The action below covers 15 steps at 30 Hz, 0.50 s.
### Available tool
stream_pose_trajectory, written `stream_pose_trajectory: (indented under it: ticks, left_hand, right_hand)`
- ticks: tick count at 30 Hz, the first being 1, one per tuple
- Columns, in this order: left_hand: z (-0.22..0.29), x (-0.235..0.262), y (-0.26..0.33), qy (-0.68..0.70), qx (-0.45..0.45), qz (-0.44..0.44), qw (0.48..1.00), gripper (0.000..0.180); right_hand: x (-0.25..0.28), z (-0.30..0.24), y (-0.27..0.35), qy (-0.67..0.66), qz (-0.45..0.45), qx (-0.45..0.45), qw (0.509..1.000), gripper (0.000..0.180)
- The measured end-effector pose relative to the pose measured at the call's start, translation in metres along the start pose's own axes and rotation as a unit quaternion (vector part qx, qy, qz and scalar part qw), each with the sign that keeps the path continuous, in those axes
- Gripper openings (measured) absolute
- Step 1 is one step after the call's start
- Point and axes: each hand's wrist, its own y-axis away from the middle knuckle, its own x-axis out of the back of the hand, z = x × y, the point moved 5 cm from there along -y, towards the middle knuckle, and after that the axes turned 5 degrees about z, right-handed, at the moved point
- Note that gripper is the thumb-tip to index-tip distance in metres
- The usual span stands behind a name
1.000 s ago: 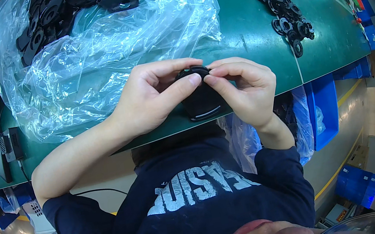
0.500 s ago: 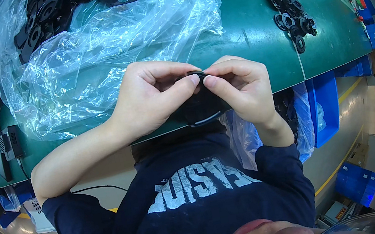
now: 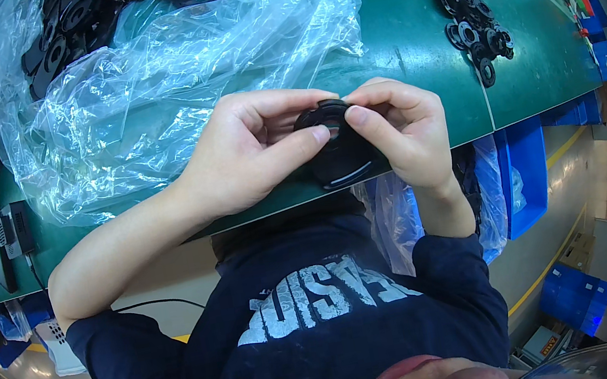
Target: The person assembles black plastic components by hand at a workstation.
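Note:
Between both hands, just above the table's front edge, is a black plate-like part (image 3: pixel 344 160) with a round opening near its top. Against that opening lies a black ring (image 3: pixel 327 107), partly covered by fingertips. My left hand (image 3: pixel 245 151) pinches the ring and the plate's upper left rim, its thumb over the opening. My right hand (image 3: pixel 410 131) grips the upper right rim between thumb and fingers. Whether the ring is seated in the plate I cannot tell.
Clear plastic sheeting (image 3: pixel 148 127) covers much of the green table (image 3: pixel 414 82); similar black plates (image 3: pixel 72 27) are heaped at the far left. Loose black rings (image 3: pixel 472 21) lie at the right. Below the right edge hangs a blue bin (image 3: pixel 530 176). A small black device (image 3: pixel 17 229) sits left.
The held plate has tilted, so its face and round opening show more. Both hands have shifted slightly right, and the right thumb has moved along the rim.

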Motion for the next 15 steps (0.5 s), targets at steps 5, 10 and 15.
stream_pose_trajectory:
  ticks: [5,10,15]
  left_hand:
    - [0.000,-0.003,0.002,-0.049,-0.002,0.007,0.999,0.037]
    - [0.008,-0.009,0.010,-0.117,-0.052,0.033,0.991,0.038]
    - [0.009,-0.007,0.011,-0.194,-0.088,0.041,0.976,0.037]
  right_hand:
    - [0.003,-0.024,-0.007,0.227,0.044,0.140,0.963,0.014]
    - [-0.013,-0.053,-0.009,0.338,0.035,0.208,0.917,0.013]
    - [-0.020,-0.059,-0.011,0.391,-0.008,0.209,0.896,0.014]
